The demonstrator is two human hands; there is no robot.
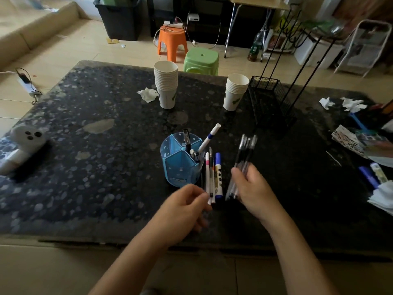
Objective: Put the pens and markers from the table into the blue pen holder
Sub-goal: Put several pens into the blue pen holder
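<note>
1. Translucent blue pen holder (179,165), pale flecks.
2. Dark speckled table (95,145), grey-blue blotches.
3. White marker (209,138), blue band.
4. Blue-capped marker (218,175), white-yellow label.
5. Clear pens (244,154), black caps.
6. White paper cups (167,84), green print.
7. Orange stool (172,42); green stool (202,60).

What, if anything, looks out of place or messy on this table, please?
Crumpled tissues lie loose on the table: one beside the tall cup stack, two more at the far right edge. The tabletop's surface also looks worn, with pale patches. Nothing appears spilled.
</note>
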